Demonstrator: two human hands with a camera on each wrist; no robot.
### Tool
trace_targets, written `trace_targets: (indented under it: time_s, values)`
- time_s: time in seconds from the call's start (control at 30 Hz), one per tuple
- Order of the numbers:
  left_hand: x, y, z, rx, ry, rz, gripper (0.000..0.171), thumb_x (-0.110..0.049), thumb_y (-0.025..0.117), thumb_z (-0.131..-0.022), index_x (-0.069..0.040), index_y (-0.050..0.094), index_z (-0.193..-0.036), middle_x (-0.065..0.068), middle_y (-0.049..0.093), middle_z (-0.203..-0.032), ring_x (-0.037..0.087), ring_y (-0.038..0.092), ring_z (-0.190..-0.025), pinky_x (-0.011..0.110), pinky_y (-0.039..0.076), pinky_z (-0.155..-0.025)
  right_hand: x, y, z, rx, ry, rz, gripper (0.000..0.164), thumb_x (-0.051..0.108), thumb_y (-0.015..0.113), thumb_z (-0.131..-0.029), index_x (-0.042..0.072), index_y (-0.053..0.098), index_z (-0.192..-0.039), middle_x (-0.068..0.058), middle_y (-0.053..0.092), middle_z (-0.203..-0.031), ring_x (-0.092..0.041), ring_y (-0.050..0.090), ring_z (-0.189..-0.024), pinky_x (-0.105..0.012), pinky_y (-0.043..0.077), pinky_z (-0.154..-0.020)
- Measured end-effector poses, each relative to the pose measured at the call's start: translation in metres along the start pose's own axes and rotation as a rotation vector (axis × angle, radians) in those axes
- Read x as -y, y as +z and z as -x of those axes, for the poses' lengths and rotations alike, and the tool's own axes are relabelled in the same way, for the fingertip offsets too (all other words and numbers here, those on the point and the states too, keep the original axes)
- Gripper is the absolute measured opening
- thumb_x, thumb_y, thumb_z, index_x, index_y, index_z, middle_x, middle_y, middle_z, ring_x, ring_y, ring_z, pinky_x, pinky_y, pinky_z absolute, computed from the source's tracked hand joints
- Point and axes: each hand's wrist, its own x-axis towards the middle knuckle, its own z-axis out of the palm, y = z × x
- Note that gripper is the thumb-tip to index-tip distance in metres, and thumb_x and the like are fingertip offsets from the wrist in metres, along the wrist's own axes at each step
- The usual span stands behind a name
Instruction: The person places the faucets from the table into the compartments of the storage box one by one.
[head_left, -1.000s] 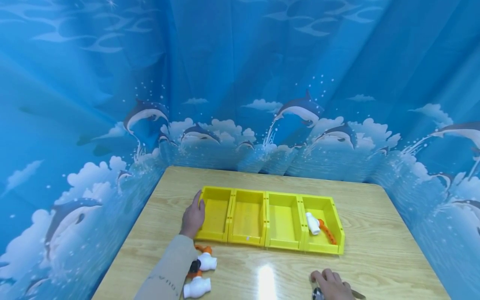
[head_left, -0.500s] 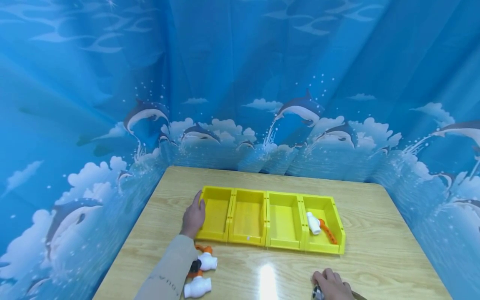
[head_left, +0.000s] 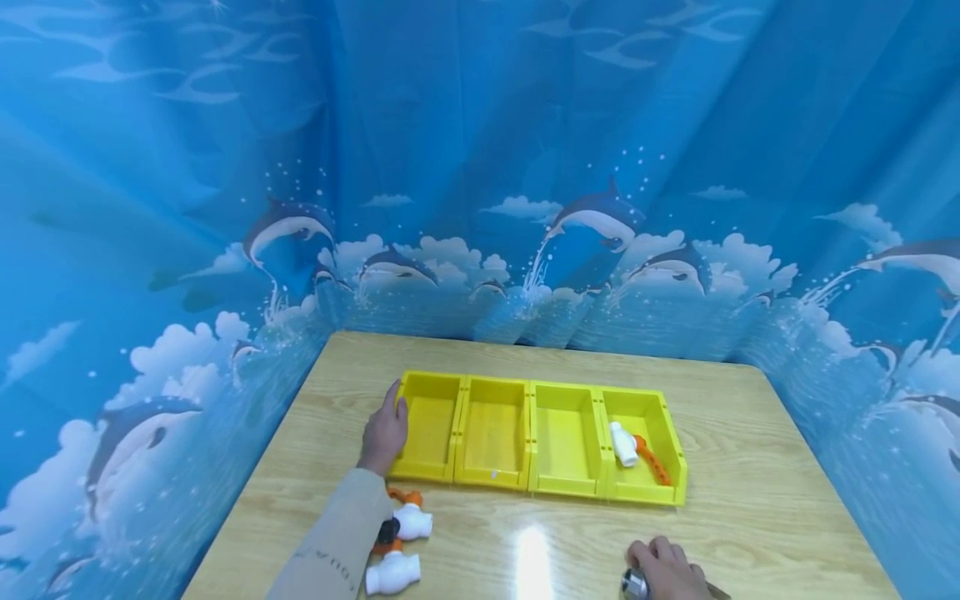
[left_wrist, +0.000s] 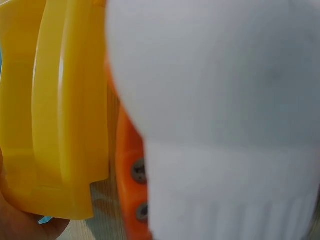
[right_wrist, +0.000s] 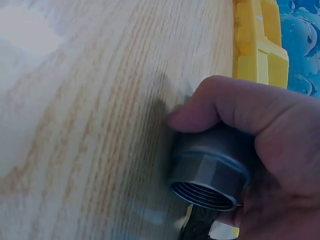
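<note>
My left hand [head_left: 385, 435] grips the outer wall of the leftmost yellow bin [head_left: 397, 468], with the thumb by its rim. Near the left forearm lie two white plastic ball valves, the nearer valve [head_left: 393, 574] and the farther valve [head_left: 413, 522], with orange handles and a black part between them. One white valve [left_wrist: 225, 100] fills much of the left wrist view, its orange handle [left_wrist: 131, 165] behind it. At the front right, my right hand [head_left: 670, 573] holds a metal valve [right_wrist: 212, 172] low over the table. Its hexagonal, threaded end shows; the hand hides much of the rest.
Four-sided yellow bins stand joined in a row; the rightmost bin [head_left: 677, 492] contains a white valve [head_left: 623, 444] with an orange handle [head_left: 652, 462]. Beneath them is a wooden table [head_left: 750, 467], bordered at the back and sides by a blue dolphin curtain [head_left: 465, 208].
The metal valve has turned slightly in my right hand, so more of its end shows in the head view. My left hand stays on the bin.
</note>
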Motion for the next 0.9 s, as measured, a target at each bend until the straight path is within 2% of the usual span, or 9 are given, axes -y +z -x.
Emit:
trace_targets:
  time_s: [0.13,0.23,0.33,0.47,0.57,0.63,0.73,0.9]
  values:
    - [-0.0008,-0.001,0.0004,0.008,-0.003,0.004,0.05,-0.031,0.03,-0.107,-0.016,0.024,-0.155,0.022,0.055,-0.135,0.032,0.061,-0.091,0.052,0.048,-0.087,0.0021,0.001,0.0001,-0.012,-0.007,0.008,0.066,0.059,0.086,-0.054,0.021,0.056,-0.098,-0.007,0.046,-0.098,-0.027,0.046,-0.09,-0.059,0.041,-0.077]
    - [-0.0012,-0.0008,-0.0005,0.014,0.002,0.014,0.051,-0.03,0.029,-0.107,-0.017,0.022,-0.156,0.02,0.052,-0.139,0.032,0.06,-0.102,0.052,0.046,-0.094,0.0023,0.0003,0.0007,-0.023,-0.016,0.008,0.067,0.06,0.086,-0.053,0.021,0.055,-0.098,-0.007,0.046,-0.099,-0.028,0.047,-0.091,-0.059,0.041,-0.076]
    - [-0.0011,-0.0002,-0.0013,0.009,0.022,-0.004,0.05,-0.029,0.027,-0.107,-0.018,0.022,-0.156,0.019,0.055,-0.135,0.032,0.06,-0.105,0.052,0.045,-0.095,0.0034,-0.0017,0.0005,-0.019,-0.019,0.014,0.07,0.06,0.087,-0.052,0.02,0.056,-0.099,-0.008,0.047,-0.1,-0.03,0.048,-0.093,-0.061,0.041,-0.077]
    - [-0.0005,0.0001,-0.0013,-0.005,0.036,-0.052,0.049,-0.028,0.028,-0.107,-0.019,0.024,-0.155,0.018,0.063,-0.122,0.033,0.061,-0.096,0.054,0.045,-0.09,0.0061,-0.0036,0.0013,-0.018,-0.02,0.019,0.07,0.06,0.087,-0.051,0.02,0.057,-0.101,-0.007,0.048,-0.1,-0.029,0.048,-0.094,-0.06,0.041,-0.076]
    - [-0.0006,-0.0004,-0.0005,0.0,0.028,-0.06,0.049,-0.03,0.028,-0.107,-0.021,0.026,-0.155,0.017,0.061,-0.126,0.035,0.061,-0.1,0.057,0.044,-0.091,0.0063,-0.0033,0.0026,-0.038,-0.042,0.023,0.064,0.053,0.088,-0.055,0.021,0.056,-0.099,-0.007,0.047,-0.098,-0.027,0.047,-0.091,-0.058,0.04,-0.074]
    - [-0.0006,-0.0005,-0.0001,0.005,0.024,-0.059,0.049,-0.03,0.028,-0.107,-0.022,0.025,-0.155,0.017,0.058,-0.133,0.037,0.06,-0.106,0.059,0.042,-0.093,0.0064,-0.0028,0.003,-0.06,-0.063,0.026,0.055,0.044,0.088,-0.06,0.022,0.056,-0.098,-0.005,0.046,-0.096,-0.026,0.046,-0.089,-0.057,0.04,-0.073]
    - [-0.0002,-0.0005,0.0001,0.011,0.014,-0.059,0.049,-0.031,0.028,-0.107,-0.023,0.025,-0.155,0.016,0.056,-0.136,0.038,0.06,-0.105,0.06,0.041,-0.093,0.0061,-0.0023,0.0033,-0.098,-0.094,0.031,0.045,0.031,0.087,-0.064,0.023,0.057,-0.098,-0.004,0.045,-0.094,-0.024,0.045,-0.087,-0.056,0.04,-0.072]
    - [0.0,-0.0007,0.0013,0.001,0.023,-0.055,0.048,-0.03,0.029,-0.107,-0.023,0.026,-0.155,0.016,0.058,-0.133,0.038,0.06,-0.103,0.06,0.041,-0.092,0.0073,-0.0024,0.0011,-0.128,-0.115,0.043,0.043,0.024,0.087,-0.065,0.026,0.059,-0.096,-0.003,0.044,-0.093,-0.022,0.044,-0.086,-0.053,0.04,-0.069]
